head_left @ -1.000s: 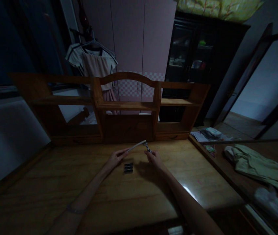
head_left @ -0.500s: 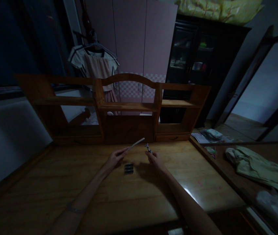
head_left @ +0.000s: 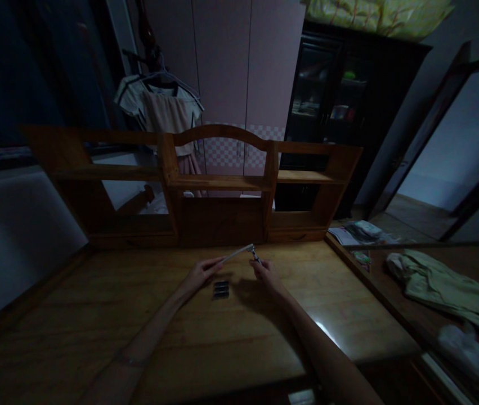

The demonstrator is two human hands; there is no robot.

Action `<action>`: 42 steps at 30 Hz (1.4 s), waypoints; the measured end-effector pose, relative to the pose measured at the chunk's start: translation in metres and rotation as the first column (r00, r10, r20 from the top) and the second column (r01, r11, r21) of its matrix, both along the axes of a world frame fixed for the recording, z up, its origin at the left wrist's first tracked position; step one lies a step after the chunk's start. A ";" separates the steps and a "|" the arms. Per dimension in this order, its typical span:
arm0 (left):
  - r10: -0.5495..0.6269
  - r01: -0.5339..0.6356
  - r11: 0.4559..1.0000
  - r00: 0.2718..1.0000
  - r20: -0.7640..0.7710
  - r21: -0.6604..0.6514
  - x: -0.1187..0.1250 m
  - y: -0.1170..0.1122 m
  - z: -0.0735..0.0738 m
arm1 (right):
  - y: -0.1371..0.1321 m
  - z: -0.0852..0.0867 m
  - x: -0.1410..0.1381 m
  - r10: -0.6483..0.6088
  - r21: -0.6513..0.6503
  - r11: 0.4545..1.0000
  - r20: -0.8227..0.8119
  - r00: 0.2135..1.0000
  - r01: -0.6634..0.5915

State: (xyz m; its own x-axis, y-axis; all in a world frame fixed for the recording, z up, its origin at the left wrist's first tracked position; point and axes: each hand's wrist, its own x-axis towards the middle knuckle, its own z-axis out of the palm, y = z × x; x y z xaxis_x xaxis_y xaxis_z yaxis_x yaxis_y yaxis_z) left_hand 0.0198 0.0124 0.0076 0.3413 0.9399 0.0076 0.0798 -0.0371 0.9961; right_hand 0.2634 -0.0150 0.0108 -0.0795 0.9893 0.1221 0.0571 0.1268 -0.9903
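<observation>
- Now the left hand (head_left: pixel 199 274) pinches a long thin pale stick (head_left: pixel 237 253) near the brown wooden tabletop's (head_left: pixel 138 315) far edge.
- The right hand (head_left: pixel 268 274) grips a small dark metal piece (head_left: pixel 256 256), tips close together.
- Steady hands would likely help.

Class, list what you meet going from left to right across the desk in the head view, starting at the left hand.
left hand → stick it holds → right hand, holding a small tool → papers → green cloth
</observation>
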 end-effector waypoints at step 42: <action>0.041 -0.042 0.999 0.997 0.062 0.019 -0.005 0.004 -0.001 | 0.005 -0.008 0.001 0.003 -0.002 1.000 0.006 1.000 -0.003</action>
State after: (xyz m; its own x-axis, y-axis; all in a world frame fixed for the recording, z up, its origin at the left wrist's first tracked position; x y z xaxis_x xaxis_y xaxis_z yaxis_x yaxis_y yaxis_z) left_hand 0.0146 0.0163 0.0070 0.3005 0.9526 0.0463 0.0203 -0.0549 0.9983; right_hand 0.2640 -0.0104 0.0024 -0.0832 0.9893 0.1199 0.0628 0.1253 -0.9901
